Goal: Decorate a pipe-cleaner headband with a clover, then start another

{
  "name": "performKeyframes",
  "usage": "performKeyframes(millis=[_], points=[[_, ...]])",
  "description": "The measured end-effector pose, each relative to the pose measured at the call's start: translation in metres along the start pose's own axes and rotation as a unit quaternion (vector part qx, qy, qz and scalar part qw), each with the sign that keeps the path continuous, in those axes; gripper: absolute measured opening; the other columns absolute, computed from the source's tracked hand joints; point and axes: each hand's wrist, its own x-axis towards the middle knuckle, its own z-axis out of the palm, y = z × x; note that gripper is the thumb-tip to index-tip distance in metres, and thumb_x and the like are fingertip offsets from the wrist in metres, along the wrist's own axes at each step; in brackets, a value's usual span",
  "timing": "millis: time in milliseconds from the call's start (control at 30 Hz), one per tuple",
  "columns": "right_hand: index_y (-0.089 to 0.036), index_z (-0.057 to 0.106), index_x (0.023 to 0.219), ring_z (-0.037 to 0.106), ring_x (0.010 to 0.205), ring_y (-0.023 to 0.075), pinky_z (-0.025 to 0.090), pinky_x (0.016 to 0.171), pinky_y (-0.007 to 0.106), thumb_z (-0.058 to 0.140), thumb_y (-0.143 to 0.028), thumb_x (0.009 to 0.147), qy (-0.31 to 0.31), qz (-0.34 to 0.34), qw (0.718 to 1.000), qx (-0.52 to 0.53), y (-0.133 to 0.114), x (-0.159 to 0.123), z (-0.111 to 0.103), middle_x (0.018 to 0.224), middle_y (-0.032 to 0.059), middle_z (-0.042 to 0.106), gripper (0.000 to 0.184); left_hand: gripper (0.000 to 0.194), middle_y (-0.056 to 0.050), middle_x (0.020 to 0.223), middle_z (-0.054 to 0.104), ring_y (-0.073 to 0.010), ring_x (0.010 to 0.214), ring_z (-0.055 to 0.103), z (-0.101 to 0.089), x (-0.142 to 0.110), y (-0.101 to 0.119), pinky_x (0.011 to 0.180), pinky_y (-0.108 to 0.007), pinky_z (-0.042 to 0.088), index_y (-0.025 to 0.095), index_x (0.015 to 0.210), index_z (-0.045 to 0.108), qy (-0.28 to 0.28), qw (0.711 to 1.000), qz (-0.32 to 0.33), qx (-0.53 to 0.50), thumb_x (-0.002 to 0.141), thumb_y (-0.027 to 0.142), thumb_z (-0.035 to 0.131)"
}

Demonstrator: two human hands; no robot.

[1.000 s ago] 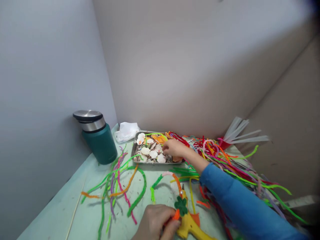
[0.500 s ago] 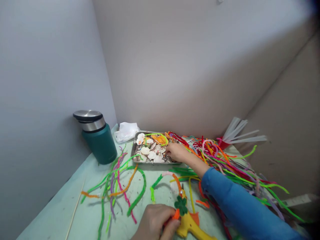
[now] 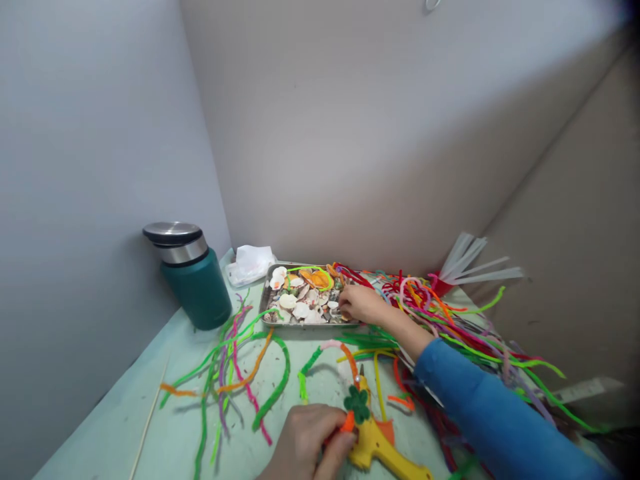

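My left hand (image 3: 311,441) is closed at the bottom of the view, pinching the orange end of a pipe-cleaner-wrapped hoop (image 3: 330,345). The hoop arches up in green, pink and orange, with a dark green felt-like flower (image 3: 357,404) and a small white bead on its right side. Just behind the flower lies a yellow glue gun (image 3: 376,448). My right hand (image 3: 369,305), in a blue sleeve, reaches into the right end of a metal tray (image 3: 300,326) of seashells (image 3: 287,302). Its fingers are pinched together; whatever they hold is hidden.
A teal flask (image 3: 197,293) stands at the back left, beside a white tissue pack (image 3: 250,265). Loose pipe cleaners (image 3: 233,370) lie left of centre, near a thin wooden stick (image 3: 150,420). A large pipe-cleaner pile (image 3: 450,327) and clear glue sticks (image 3: 465,260) are right.
My right hand has shifted slightly right within the shell tray, uncovering a few more shells. The view has tilted a little; my left hand keeps its hold on the hoop.
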Motion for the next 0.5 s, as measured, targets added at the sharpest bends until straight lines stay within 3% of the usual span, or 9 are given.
performKeyframes(millis=[300,400,500], points=[[-0.019,0.068,0.088,0.058,0.086,0.0150,0.040,0.076,0.022,0.049,-0.015,0.082,0.108,-0.032,0.993,0.043,0.005,-0.051,-0.018,0.089,0.0045,0.066,0.021,0.017,-0.002,0.059,0.056,-0.0110,0.055,0.053,-0.001,-0.004,-0.002,0.052,-0.020,0.038,0.016,0.075,0.055,0.018,0.999,-0.023,0.035,0.087,0.021,0.043],[-0.021,0.067,0.091,0.058,0.088,0.0143,0.040,0.079,0.023,0.049,-0.018,0.083,0.142,-0.001,0.989,0.037,0.016,-0.069,-0.029,0.091,0.0033,0.067,0.020,0.013,-0.002,0.065,0.060,-0.0105,0.058,0.056,0.001,-0.003,-0.006,0.055,-0.018,0.042,0.017,0.080,0.056,0.010,0.998,-0.039,0.040,0.086,0.020,0.045],[-0.022,0.068,0.091,0.059,0.086,0.0142,0.040,0.078,0.023,0.050,-0.022,0.084,0.179,0.076,0.981,0.026,0.044,-0.082,-0.042,0.092,0.0029,0.068,0.020,0.011,0.000,0.070,0.063,-0.0098,0.062,0.059,0.004,-0.003,-0.011,0.058,-0.015,0.044,0.020,0.084,0.058,-0.004,0.998,-0.044,0.042,0.086,0.020,0.047]])
